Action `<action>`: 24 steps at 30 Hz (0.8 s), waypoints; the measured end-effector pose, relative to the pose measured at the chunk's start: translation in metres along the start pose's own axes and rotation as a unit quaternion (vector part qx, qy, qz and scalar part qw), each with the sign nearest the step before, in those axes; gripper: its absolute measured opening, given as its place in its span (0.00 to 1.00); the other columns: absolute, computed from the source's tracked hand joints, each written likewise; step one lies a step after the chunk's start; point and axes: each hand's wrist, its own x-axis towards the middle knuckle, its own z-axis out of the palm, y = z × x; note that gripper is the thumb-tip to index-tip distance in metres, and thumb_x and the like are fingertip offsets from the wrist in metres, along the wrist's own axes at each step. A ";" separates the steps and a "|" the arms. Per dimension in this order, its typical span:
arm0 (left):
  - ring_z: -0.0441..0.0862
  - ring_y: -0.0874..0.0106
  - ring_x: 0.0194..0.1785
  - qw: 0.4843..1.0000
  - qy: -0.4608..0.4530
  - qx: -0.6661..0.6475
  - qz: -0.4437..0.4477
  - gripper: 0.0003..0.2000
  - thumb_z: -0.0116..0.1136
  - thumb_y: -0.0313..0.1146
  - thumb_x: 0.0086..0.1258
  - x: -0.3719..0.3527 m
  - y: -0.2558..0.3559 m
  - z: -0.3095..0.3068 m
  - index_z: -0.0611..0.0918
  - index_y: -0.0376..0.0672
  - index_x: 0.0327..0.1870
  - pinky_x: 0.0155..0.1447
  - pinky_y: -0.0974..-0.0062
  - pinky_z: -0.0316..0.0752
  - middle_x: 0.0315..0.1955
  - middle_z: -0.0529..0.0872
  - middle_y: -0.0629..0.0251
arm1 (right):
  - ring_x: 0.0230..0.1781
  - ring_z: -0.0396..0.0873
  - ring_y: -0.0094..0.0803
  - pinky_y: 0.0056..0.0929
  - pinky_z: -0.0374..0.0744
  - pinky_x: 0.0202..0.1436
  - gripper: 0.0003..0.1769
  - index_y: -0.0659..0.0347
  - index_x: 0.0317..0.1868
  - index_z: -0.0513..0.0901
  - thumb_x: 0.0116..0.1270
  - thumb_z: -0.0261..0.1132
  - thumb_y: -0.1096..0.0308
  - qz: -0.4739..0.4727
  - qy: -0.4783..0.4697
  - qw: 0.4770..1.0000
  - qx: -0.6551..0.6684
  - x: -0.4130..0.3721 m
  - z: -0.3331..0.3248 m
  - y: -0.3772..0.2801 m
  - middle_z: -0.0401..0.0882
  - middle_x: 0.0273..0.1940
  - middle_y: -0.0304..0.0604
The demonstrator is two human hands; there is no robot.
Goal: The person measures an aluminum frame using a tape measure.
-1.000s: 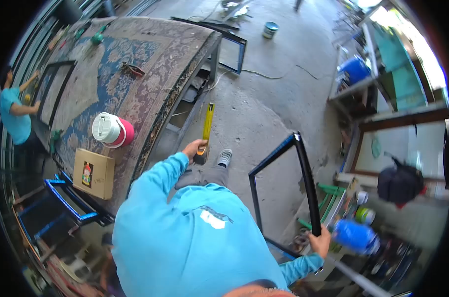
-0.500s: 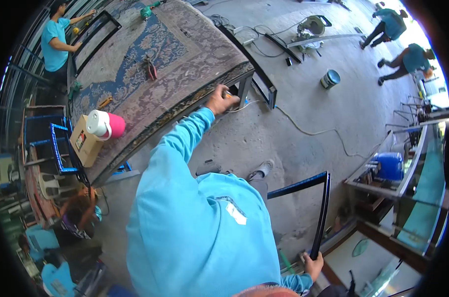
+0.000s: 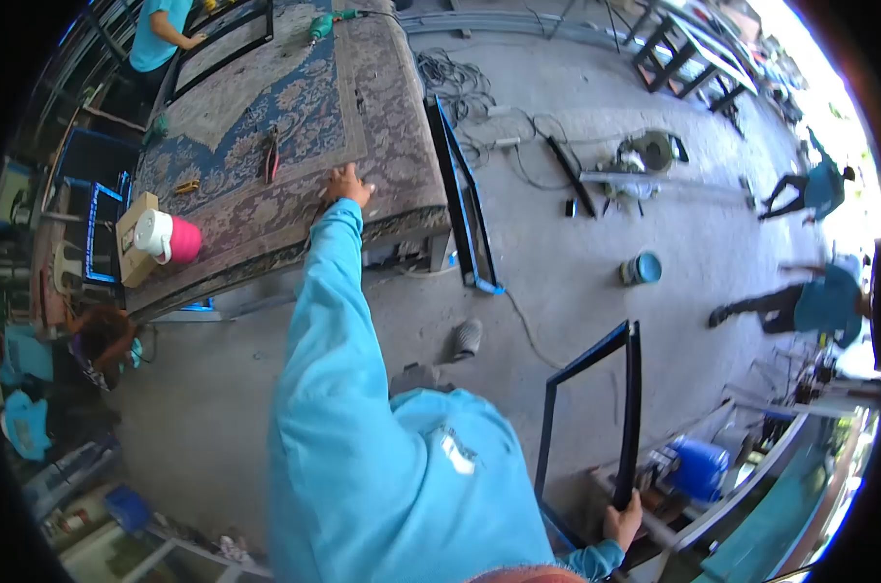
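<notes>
My left hand (image 3: 348,185) rests on the near part of the carpet-covered table (image 3: 392,146), its fingers apart. No object shows in it, though its underside is hidden. At lower right, my right hand (image 3: 623,523) is closed around one bar of a dark rectangular frame (image 3: 631,408), which stands tilted beside me with blue strips along its edges. Pliers with red handles (image 3: 271,155) lie on the carpet left of my left hand. Another dark frame with blue edging (image 3: 460,194) leans against the table's end.
On the table are a pink-and-white jug (image 3: 169,238), a cardboard box (image 3: 135,243) and a green drill (image 3: 324,26). A bucket (image 3: 642,268), a cut-off saw (image 3: 654,151) and cables (image 3: 455,87) are on the floor. Several co-workers are around, one (image 3: 164,34) at the table's far side.
My left hand has moved from the table's corner, where it held a small orange-and-dark item, onto the carpet; that item no longer shows. The right hand still grips the frame. My view has turned.
</notes>
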 end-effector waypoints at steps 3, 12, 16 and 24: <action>0.70 0.52 0.63 0.982 0.166 -0.035 0.084 0.22 0.66 0.40 0.59 -0.033 0.066 -0.014 0.78 0.46 0.54 0.64 0.47 0.66 0.59 0.74 0.54 | 0.55 0.78 0.52 0.37 0.74 0.62 0.36 0.68 0.61 0.74 0.46 0.68 0.75 -0.016 -0.034 0.999 -0.011 0.072 -0.013 -0.014 0.79 0.53 0.58; 0.70 0.56 0.57 0.992 -0.015 -0.077 0.101 0.30 0.70 0.46 0.54 -0.134 0.172 0.063 0.73 0.42 0.55 0.56 0.53 0.69 0.51 0.73 0.56 | 0.58 0.75 0.54 0.42 0.73 0.62 0.42 0.65 0.62 0.73 0.44 0.79 0.65 -0.153 -0.030 0.972 -0.176 0.268 -0.025 -0.094 0.77 0.57 0.57; 0.71 0.59 0.50 0.988 0.111 -0.065 0.086 0.17 0.65 0.32 0.51 -0.133 0.184 0.091 0.79 0.43 0.44 0.47 0.55 0.69 0.43 0.76 0.61 | 0.56 0.76 0.55 0.43 0.74 0.61 0.41 0.68 0.61 0.75 0.44 0.78 0.65 -0.210 -0.082 0.960 -0.168 0.349 -0.012 -0.110 0.79 0.53 0.62; 0.69 0.55 0.63 0.971 0.114 -0.134 -0.164 0.32 0.71 0.25 0.44 -0.166 0.246 0.115 0.72 0.46 0.55 0.54 0.51 0.73 0.59 0.67 0.57 | 0.40 0.82 0.48 0.41 0.79 0.48 0.32 0.72 0.54 0.77 0.47 0.76 0.71 -0.308 -0.129 0.935 -0.121 0.420 -0.002 -0.163 0.83 0.42 0.56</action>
